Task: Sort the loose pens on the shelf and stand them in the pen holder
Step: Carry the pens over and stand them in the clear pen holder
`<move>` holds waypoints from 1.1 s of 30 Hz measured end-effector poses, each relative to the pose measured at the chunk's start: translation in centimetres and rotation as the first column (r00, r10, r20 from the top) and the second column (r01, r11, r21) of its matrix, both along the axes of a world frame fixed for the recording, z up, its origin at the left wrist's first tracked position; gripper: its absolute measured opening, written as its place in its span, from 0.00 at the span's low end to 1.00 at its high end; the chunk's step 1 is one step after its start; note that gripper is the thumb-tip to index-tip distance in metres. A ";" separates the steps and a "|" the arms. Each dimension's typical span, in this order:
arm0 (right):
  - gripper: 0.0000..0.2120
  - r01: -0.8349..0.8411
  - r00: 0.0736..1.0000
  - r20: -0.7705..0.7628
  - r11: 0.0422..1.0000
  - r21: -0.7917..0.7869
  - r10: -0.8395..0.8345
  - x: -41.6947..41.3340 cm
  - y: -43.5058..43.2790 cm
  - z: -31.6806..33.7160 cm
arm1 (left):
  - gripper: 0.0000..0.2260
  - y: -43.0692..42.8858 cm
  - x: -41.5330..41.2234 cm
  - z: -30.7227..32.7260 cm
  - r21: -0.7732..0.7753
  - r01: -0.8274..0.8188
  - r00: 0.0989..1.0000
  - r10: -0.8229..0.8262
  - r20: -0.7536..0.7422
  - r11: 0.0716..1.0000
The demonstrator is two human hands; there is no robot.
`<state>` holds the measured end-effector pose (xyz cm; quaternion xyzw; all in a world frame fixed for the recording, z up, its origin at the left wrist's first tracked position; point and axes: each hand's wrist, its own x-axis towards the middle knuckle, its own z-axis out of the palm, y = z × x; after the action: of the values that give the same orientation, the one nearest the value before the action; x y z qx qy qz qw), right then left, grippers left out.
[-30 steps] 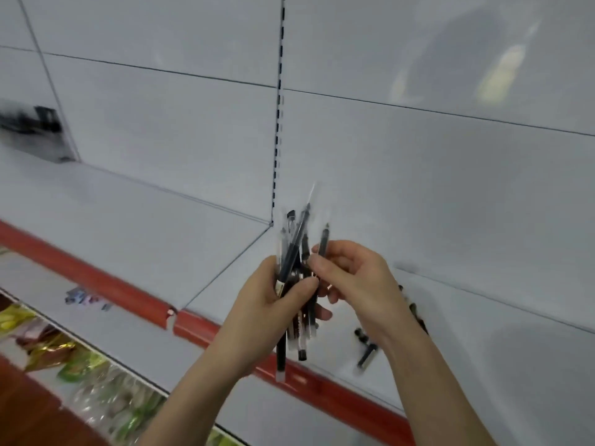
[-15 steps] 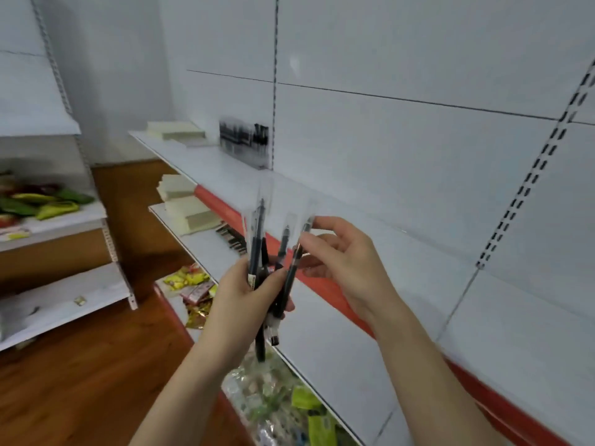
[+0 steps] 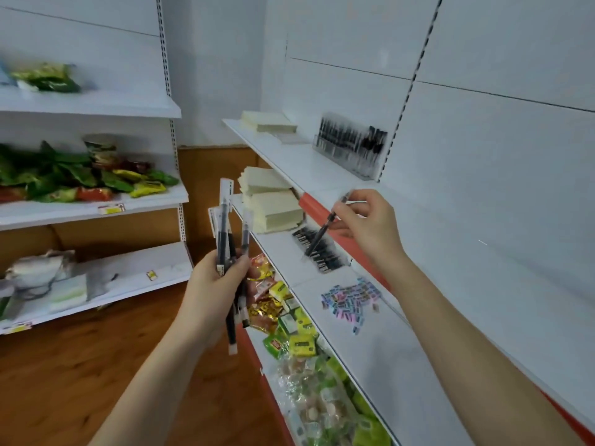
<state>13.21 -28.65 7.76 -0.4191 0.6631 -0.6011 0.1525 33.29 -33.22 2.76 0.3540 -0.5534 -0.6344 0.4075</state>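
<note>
Left grip: curled tight round a bunch of pens, held upright in front of the shelves.
Right grip: thumb and fingers pinch one pen, tilted, near the red shelf edge.
What changed: a moment ago both grips were together at the bunch. Now the right one has pulled one pen away, out toward the shelf.
Pen holder: on the top shelf by the back wall, with many pens already standing in it. It is still well ahead of the right grip.
What it means: I think this one pen goes in the holder next, and the bunch waits its turn.
</note>
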 end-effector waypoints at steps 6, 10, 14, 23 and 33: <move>0.06 0.040 0.997 -0.069 0.999 0.013 -0.039 -5.2 -11.7 -2.2 | 0.03 -11.0 -2.6 -0.1 -0.048 -0.022 1.000 0.021 -0.011 0.999; 0.06 0.114 0.980 -0.174 0.991 0.071 -0.100 -10.1 -19.0 -2.5 | 0.02 -18.2 -4.7 0.6 -0.055 -0.038 0.999 0.038 0.004 0.998; 0.06 0.171 0.968 -0.202 0.981 0.088 -0.151 -13.7 -24.7 -1.5 | 0.03 -24.6 -6.5 1.5 -0.037 -0.037 0.999 0.036 -0.019 0.999; 0.08 0.413 0.890 -0.239 0.909 0.062 -0.388 -20.0 -33.0 -0.9 | 0.05 -37.4 -12.7 1.1 -0.026 0.158 0.987 -0.159 -0.018 0.987; 0.08 0.748 0.650 -0.218 0.664 0.013 -0.728 -23.9 -36.3 -0.2 | 0.04 -51.4 -20.6 2.1 -0.047 0.496 0.866 -0.498 -0.044 0.867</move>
<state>-10.65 -64.96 7.60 -0.1611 0.8173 -0.5327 -0.1494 12.69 -84.59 4.88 0.1752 -0.6251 -0.7179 0.2514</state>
